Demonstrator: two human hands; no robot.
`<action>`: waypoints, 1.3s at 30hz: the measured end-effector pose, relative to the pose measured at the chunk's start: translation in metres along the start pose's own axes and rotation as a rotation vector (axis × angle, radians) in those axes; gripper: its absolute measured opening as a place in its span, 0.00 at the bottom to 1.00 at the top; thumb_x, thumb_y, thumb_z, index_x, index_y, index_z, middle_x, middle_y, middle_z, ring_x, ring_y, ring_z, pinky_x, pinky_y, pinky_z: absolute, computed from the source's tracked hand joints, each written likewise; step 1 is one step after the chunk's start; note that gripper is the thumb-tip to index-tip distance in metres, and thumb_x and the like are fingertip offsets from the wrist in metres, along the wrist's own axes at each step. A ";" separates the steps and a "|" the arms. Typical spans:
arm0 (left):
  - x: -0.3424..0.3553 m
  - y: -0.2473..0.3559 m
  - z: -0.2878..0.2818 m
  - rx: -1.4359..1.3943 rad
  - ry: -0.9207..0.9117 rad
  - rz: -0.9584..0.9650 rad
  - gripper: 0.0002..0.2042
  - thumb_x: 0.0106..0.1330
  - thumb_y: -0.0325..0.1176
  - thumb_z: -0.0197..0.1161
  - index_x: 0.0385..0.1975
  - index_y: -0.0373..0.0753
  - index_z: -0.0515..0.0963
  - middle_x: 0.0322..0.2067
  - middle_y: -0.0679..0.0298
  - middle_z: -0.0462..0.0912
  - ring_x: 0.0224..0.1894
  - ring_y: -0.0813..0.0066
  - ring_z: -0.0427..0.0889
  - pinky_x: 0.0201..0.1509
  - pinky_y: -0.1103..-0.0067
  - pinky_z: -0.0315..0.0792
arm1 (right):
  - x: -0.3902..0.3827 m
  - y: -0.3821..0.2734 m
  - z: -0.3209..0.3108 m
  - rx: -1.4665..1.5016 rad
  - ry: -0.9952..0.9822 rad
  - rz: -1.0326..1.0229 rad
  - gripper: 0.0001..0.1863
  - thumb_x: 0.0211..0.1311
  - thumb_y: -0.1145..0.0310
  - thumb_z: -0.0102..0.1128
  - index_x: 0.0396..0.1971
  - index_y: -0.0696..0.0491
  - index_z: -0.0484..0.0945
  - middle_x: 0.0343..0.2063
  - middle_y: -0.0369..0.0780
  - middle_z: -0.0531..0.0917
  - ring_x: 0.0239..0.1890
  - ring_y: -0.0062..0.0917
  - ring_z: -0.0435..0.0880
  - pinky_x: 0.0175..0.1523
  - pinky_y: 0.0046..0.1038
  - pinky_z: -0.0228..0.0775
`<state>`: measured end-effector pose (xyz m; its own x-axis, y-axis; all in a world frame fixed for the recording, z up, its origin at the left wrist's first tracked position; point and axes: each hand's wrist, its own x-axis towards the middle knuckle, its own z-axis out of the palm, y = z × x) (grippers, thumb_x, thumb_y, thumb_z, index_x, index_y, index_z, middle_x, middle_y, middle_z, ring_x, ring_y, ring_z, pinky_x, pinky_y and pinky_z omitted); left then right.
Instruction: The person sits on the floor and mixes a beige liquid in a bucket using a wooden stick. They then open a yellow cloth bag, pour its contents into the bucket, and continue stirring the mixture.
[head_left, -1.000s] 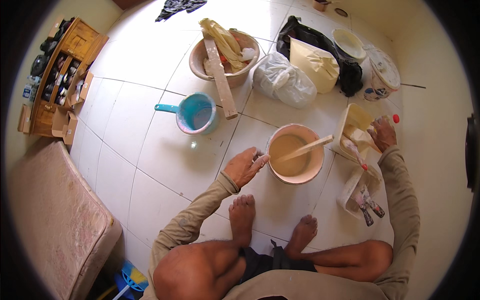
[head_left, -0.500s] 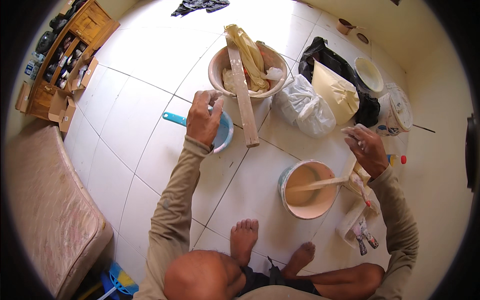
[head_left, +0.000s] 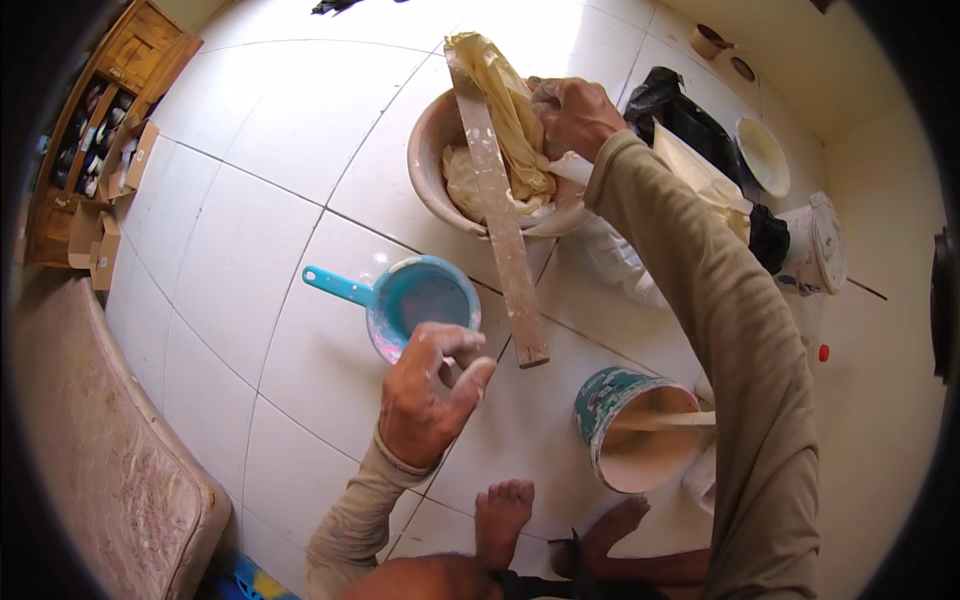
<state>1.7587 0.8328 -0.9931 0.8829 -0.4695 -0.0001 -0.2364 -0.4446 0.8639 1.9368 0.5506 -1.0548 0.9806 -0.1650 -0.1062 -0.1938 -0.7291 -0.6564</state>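
Observation:
My right hand (head_left: 578,115) reaches to the right side of a round basin (head_left: 428,165). Its fingers are curled beside a crumpled yellowish plastic bag (head_left: 505,110); what they hold, if anything, is hidden. A long wooden board (head_left: 498,195), spotted with white, leans across the basin's rim, its near end jutting over the floor. Lower down, my left hand (head_left: 430,395) hangs with thumb and fingers curved apart, nothing between them. Just beyond it a blue dipper (head_left: 425,295) with a long handle rests on the tiles. Pale residue coats the fingers of both hands.
A bucket (head_left: 640,430) of pale mixture with a stick in it stands near my feet. Right of the basin lie a white bag (head_left: 610,260), a black bag (head_left: 680,115) and a lidded tub (head_left: 810,245). A mattress (head_left: 110,440) lies left, below a wooden cabinet (head_left: 150,45).
My right hand has moved from above the bucket's right side, forward and left to the basin. My left hand has drawn back toward me, uncovering the dipper. The view has shifted.

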 end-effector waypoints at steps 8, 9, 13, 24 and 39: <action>-0.014 -0.034 0.062 -0.642 -0.049 -0.440 0.29 0.68 0.35 0.58 0.62 0.28 0.54 0.53 0.51 0.70 0.54 0.66 0.74 0.54 0.74 0.73 | 0.028 -0.003 0.018 0.050 0.039 0.099 0.10 0.60 0.65 0.59 0.37 0.54 0.81 0.36 0.46 0.84 0.38 0.33 0.83 0.47 0.33 0.75; -0.010 -0.038 0.066 -0.729 -0.097 -0.495 0.28 0.68 0.35 0.58 0.61 0.27 0.56 0.52 0.51 0.72 0.53 0.67 0.75 0.53 0.74 0.73 | 0.029 -0.005 0.024 -0.046 0.053 0.066 0.10 0.60 0.65 0.60 0.36 0.55 0.81 0.36 0.46 0.83 0.38 0.33 0.83 0.47 0.33 0.75; 0.005 -0.055 0.081 -0.887 -0.162 -0.516 0.23 0.69 0.38 0.56 0.55 0.27 0.63 0.47 0.53 0.76 0.49 0.68 0.78 0.52 0.74 0.75 | 0.038 -0.008 0.039 -0.178 0.136 0.001 0.13 0.62 0.61 0.58 0.39 0.55 0.79 0.37 0.44 0.84 0.43 0.34 0.82 0.51 0.34 0.72; -0.007 -0.043 0.066 -0.937 0.006 -0.495 0.20 0.69 0.40 0.55 0.51 0.30 0.67 0.50 0.53 0.75 0.53 0.61 0.78 0.50 0.70 0.77 | -0.001 0.024 -0.011 0.768 0.145 -0.085 0.19 0.59 0.65 0.54 0.47 0.60 0.75 0.38 0.45 0.81 0.44 0.31 0.81 0.47 0.33 0.78; -0.007 -0.045 0.072 -0.845 0.015 -0.479 0.20 0.69 0.41 0.54 0.51 0.30 0.66 0.43 0.55 0.78 0.44 0.66 0.83 0.38 0.78 0.80 | -0.029 0.032 -0.079 1.138 0.108 -0.335 0.17 0.63 0.60 0.49 0.45 0.56 0.72 0.42 0.40 0.78 0.50 0.28 0.78 0.49 0.42 0.78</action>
<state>1.7338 0.8015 -1.0678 0.8163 -0.3685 -0.4449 0.5137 0.1108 0.8508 1.9001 0.4789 -1.0137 0.9590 -0.1732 0.2245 0.2635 0.2524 -0.9310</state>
